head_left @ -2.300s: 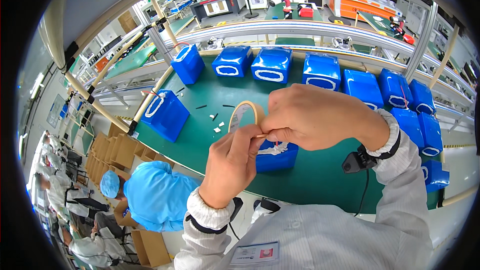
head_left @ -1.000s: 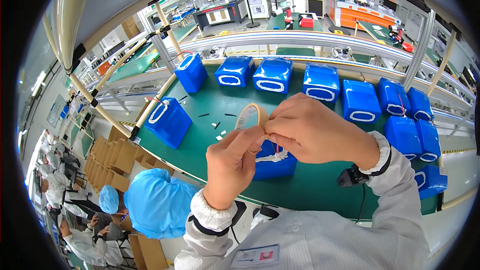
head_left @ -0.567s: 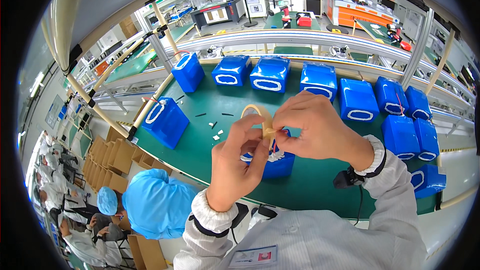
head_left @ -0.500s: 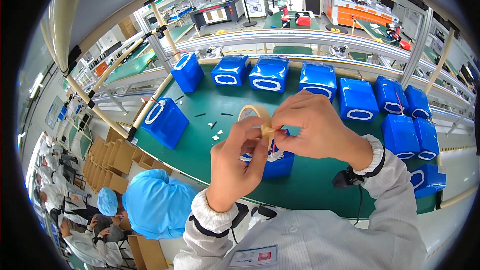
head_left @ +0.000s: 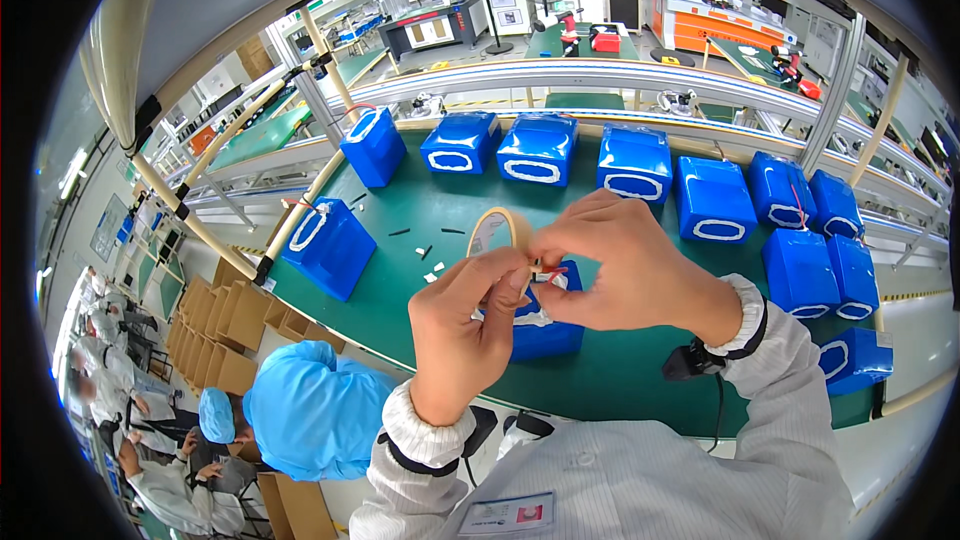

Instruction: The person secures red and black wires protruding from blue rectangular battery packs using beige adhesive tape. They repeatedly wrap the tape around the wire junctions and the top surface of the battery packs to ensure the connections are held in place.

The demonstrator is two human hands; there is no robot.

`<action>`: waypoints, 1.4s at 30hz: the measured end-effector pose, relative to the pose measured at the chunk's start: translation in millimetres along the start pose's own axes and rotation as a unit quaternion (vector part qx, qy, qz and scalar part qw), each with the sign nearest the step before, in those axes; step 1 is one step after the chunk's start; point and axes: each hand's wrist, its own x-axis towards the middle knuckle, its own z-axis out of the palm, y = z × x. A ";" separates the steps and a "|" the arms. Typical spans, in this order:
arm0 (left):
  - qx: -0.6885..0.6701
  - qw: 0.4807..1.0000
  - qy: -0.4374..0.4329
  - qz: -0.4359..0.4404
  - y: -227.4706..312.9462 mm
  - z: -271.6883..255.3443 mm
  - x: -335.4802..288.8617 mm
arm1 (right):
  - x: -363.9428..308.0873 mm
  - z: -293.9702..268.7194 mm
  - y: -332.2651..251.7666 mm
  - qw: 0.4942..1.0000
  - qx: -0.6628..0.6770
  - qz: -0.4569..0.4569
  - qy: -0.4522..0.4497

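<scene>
A roll of beige masking tape (head_left: 519, 229) stands on edge against the fingers of my left hand (head_left: 462, 335), which is closed on it. Thumb and forefinger of my right hand (head_left: 640, 265) pinch together right beside the roll, at the tape's loose end. A short red wire (head_left: 556, 270) shows just under those fingertips. It rises from a blue-wrapped battery pack (head_left: 550, 340) with a white-edged end, on the table below my hands. My fingers hide much of that pack's top and the exact contact between tape and wire.
Several more blue battery packs, such as one at the left (head_left: 335, 255) and one at the right (head_left: 800, 270), line the green table (head_left: 640, 370). Small white and black scraps (head_left: 430, 275) lie left of my hands. A co-worker in a blue cap (head_left: 320, 410) sits at the lower left near cardboard boxes (head_left: 215, 325).
Both hands have shifted slightly downward with the tape. My left fingers have closed in nearer to the right fingertips, and the red wire shows more plainly.
</scene>
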 end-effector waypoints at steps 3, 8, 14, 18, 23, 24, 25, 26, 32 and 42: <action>0.025 0.999 -0.024 -0.013 -0.9 0.3 -1.5 | 0.7 -8.1 -1.1 0.997 0.017 0.034 -0.066; 0.072 0.997 -0.033 0.019 1.0 1.5 -0.8 | 5.3 -18.5 4.2 0.988 0.000 0.055 -0.143; -0.041 0.998 -0.014 -0.046 0.6 8.9 -1.3 | -0.1 -9.3 8.7 0.998 -0.030 0.002 -0.063; -0.089 0.993 -0.009 -0.074 1.0 7.7 -3.1 | -4.0 -2.9 10.2 1.000 -0.019 -0.016 -0.011; 0.015 0.996 -0.041 -0.076 23.3 -5.1 -12.2 | 1.5 2.6 5.6 0.999 0.004 -0.016 0.031; 0.029 0.996 -0.043 -0.073 25.6 -6.1 -15.3 | 1.5 4.0 6.2 0.999 0.004 -0.014 0.041; 0.022 0.995 -0.043 -0.086 28.1 -8.0 -18.0 | 2.0 4.7 6.5 0.999 0.004 -0.011 0.051; 0.014 0.994 -0.046 -0.100 30.0 -8.9 -20.6 | 2.0 4.3 7.2 0.999 0.002 -0.010 0.050; -0.102 0.975 -0.061 -0.186 40.3 -22.6 -40.9 | 3.8 3.2 2.4 0.999 -0.011 -0.030 0.041; -0.162 0.972 -0.021 -0.169 9.9 -11.3 -23.3 | 0.1 10.6 -8.0 0.993 -0.049 -0.092 0.052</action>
